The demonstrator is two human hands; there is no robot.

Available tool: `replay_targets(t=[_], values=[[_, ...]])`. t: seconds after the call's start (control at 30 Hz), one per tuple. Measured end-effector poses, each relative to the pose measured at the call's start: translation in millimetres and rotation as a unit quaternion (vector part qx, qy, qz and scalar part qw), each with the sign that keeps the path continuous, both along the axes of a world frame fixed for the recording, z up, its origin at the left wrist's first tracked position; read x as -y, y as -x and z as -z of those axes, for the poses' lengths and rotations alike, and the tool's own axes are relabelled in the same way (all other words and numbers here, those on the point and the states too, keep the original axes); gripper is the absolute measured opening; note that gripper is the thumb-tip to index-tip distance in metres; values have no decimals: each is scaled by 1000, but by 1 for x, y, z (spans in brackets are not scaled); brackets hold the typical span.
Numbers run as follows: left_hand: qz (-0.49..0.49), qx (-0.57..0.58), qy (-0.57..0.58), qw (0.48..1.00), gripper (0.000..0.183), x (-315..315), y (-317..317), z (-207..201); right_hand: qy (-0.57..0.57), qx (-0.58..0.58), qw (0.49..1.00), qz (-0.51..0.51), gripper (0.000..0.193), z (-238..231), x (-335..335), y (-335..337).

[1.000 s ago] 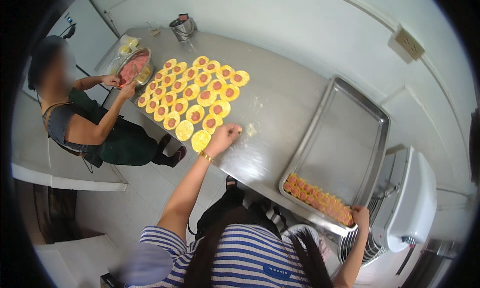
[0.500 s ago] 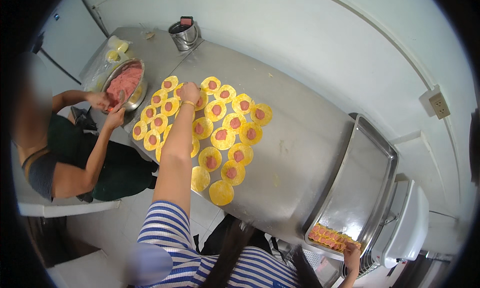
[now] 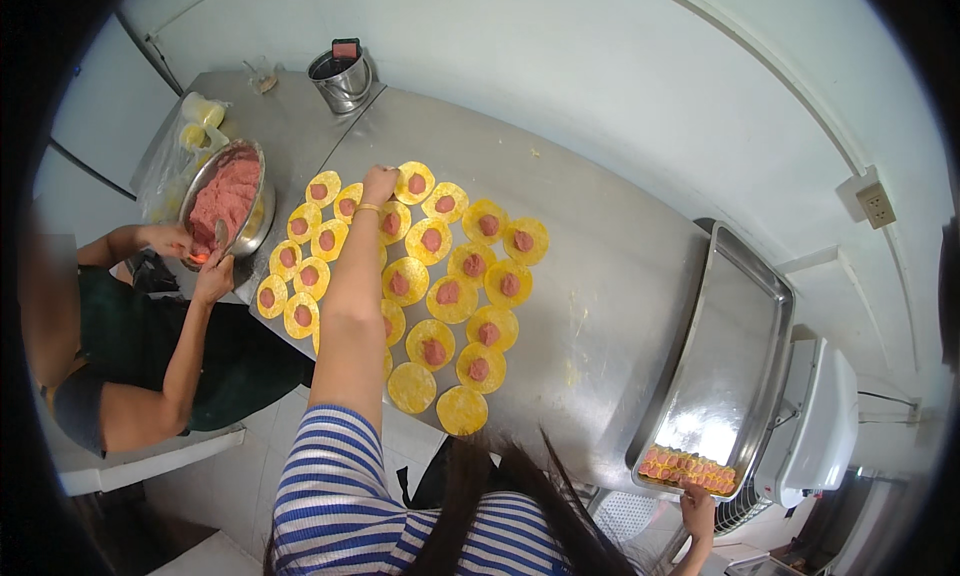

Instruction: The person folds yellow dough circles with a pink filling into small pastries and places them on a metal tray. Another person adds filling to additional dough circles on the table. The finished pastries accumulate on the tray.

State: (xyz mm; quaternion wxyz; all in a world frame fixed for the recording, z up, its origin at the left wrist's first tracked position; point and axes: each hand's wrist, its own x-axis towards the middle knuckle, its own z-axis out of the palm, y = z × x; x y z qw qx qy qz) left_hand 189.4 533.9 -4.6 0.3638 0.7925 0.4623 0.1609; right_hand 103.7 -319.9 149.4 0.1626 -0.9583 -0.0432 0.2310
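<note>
My left hand [image 3: 379, 186] reaches far over the steel table among rows of round yellow wrappers [image 3: 462, 410], most topped with a pink dab of filling [image 3: 434, 351]. Its fingers are curled beside the left edge of a topped wrapper [image 3: 415, 182]; what they hold, if anything, is hidden. At the lower right, my right hand [image 3: 698, 511] has its fingers bent at the near rim of a large metal tray [image 3: 722, 366]. Beside those fingers, tightly packed filled wrappers [image 3: 686, 468] lie along the tray's near end. Whether they grip one cannot be made out.
At left, a co-worker's hands [image 3: 212, 276] work with a spoon-like tool at a steel bowl of pink filling [image 3: 228, 191]. A small metal bucket [image 3: 343, 84] stands at the back. A white machine [image 3: 815, 421] sits right of the tray. A socket [image 3: 876, 206] is on the wall.
The view has shifted slightly. My left hand remains among the wrappers, fingers curled. My right hand has moved from over the filled wrappers to the tray's near rim.
</note>
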Motion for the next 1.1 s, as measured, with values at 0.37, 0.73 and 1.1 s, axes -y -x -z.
replay_targets(t=[0.37,0.73,1.1], values=[[-35,269,356,894,25,38,0,-10,-122,64,990,-39,22,-11,-68,-33],[237,233,605,723,26,364,46,-80,-624,-226,712,228,26,46,-259,-52],[359,-27,199,911,26,489,108,-30,-559,-130,753,322,12,141,-208,-10]])
